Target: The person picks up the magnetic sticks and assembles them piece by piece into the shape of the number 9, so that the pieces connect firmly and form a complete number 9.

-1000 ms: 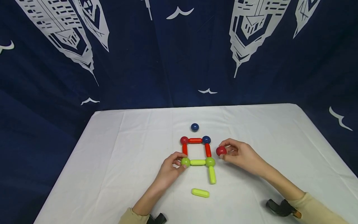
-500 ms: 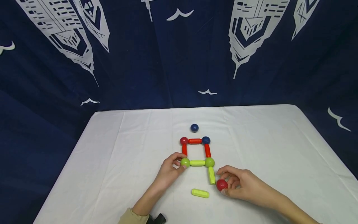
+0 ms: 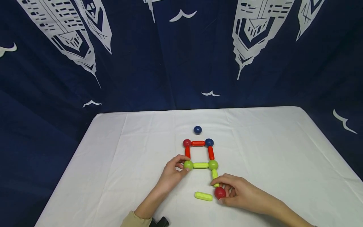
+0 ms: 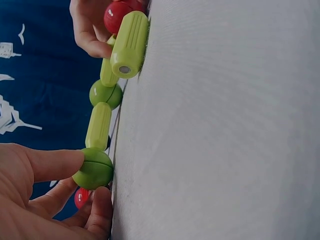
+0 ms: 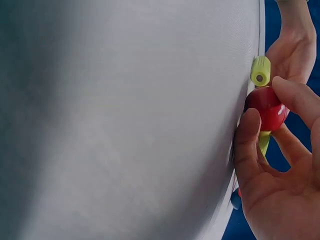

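On the white cloth lies a square of sticks and balls. Its far side is a red stick (image 3: 198,143) between a red corner ball (image 3: 187,143) and a blue corner ball (image 3: 209,142). My left hand (image 3: 173,171) pinches the green ball (image 4: 93,169) at the near left corner. From the other green ball (image 3: 213,164) a lime stick (image 3: 214,174) points toward me. My right hand (image 3: 241,192) holds a loose red ball (image 3: 220,192) between thumb and fingers, right at that stick's near end, with a fingertip over the stick.
A loose lime stick (image 3: 203,196) lies just left of the red ball, its metal end showing in the left wrist view. Beyond the square sits a single blue ball (image 3: 197,130). A dark blue printed curtain (image 3: 170,63) hangs behind the table (image 3: 136,132).
My right hand has carried the red ball from beside the square's right side toward me, then left to the lime stick's near end. The left hand stays on the green ball.
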A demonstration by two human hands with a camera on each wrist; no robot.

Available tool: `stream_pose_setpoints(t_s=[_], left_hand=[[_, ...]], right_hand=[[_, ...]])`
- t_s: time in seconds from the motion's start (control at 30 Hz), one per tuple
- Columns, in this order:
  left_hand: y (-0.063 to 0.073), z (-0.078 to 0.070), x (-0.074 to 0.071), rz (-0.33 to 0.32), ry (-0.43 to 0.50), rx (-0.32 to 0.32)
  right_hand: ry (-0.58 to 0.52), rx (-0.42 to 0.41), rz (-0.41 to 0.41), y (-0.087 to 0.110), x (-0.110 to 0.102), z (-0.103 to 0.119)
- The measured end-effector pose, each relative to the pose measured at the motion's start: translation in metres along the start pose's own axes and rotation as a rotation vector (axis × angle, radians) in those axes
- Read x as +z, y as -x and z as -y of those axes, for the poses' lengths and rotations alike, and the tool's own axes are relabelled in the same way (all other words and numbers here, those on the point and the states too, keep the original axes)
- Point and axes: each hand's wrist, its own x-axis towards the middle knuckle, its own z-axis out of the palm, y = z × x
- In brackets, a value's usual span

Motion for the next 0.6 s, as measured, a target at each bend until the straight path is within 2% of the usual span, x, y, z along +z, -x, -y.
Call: stream_pose_setpoints(t_s=[0.23, 0.4, 0.5, 0.6], left_hand=[[-0.0001, -0.0001, 0.0010, 0.002, 0.009, 0.004], [-0.0012, 0.0005, 0.0020, -0.001, -0.021, 0.003], [0.0005, 0.0002, 0.0033, -0.034, -0.054, 0.003], [0.0077, -0.0025, 0.0045, -0.103, -0.073, -0.002]], right_hand=[[-0.075, -0.008, 0.021, -0.0004, -0.0027, -0.0029], [-0.121, -0.027, 0.037, -0.0014, -0.0046, -0.0056], [-0.149, -0.028, 0.049, -0.0020, -0.0052, -0.0070], [-0.175, -0.016, 0.065, -0.0025, -0.0052, -0.0076]])
